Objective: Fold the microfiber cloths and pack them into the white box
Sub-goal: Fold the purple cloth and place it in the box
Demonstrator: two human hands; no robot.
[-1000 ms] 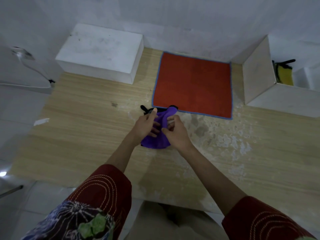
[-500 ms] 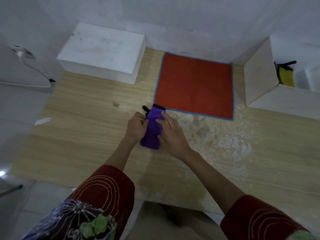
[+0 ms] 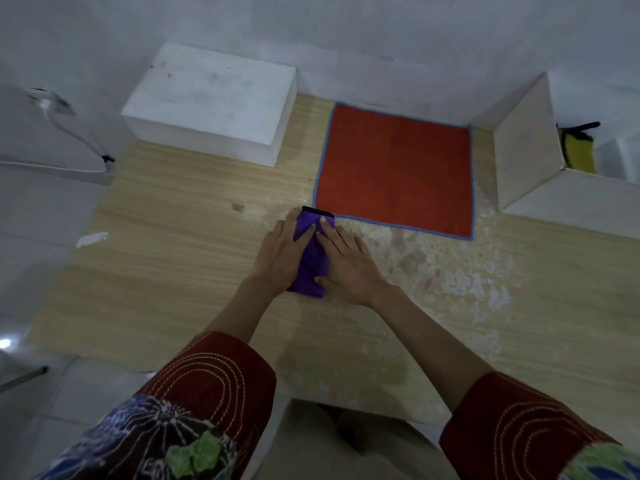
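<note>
Nothing legible turned up anywhere in the view. The nearest thing was on the person's printed shirt [image 3: 152,452], low at the left edge: pale marks beside the green patch [image 3: 194,455] that might have been letters, but they were too blurred and cropped to read.

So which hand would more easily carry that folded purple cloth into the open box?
Probably the right hand: it rests flat on the purple cloth, and the white box, open, sits off to the right.
</note>
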